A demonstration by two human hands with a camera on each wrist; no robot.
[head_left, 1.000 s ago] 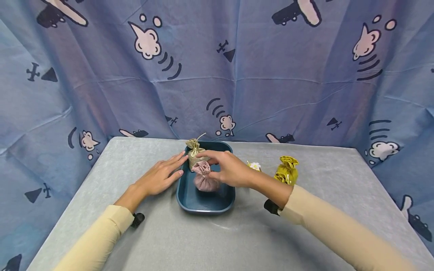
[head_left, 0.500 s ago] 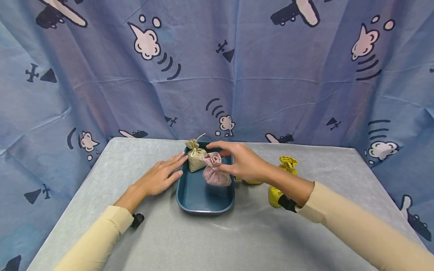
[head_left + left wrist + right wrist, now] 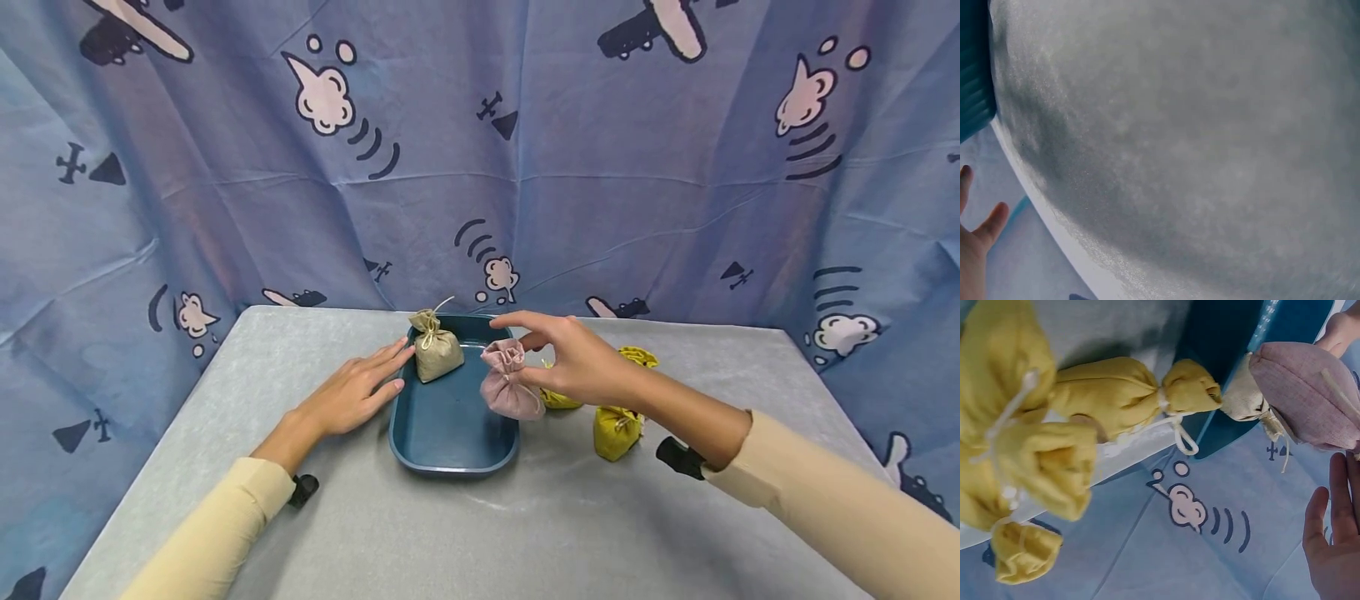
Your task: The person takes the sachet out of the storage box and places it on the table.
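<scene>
One pink pouch [image 3: 510,392] hangs upright, neck up, pinched by right hand [image 3: 581,367]; left hand [image 3: 352,396] lies flat.

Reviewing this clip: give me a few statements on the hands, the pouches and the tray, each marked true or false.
1. The right hand pinches the pink pouch by its gathered neck. True.
2. The pink pouch lies flat on the tray floor. False: it hangs lifted over the right rim of the blue tray.
3. The beige pouch stands in the far left corner of the tray. True.
4. The left hand holds a yellow pouch. False: it rests flat on the table beside the tray, holding nothing.
5. The yellow pouches lie inside the tray. False: they lie on the table right of it.
</scene>
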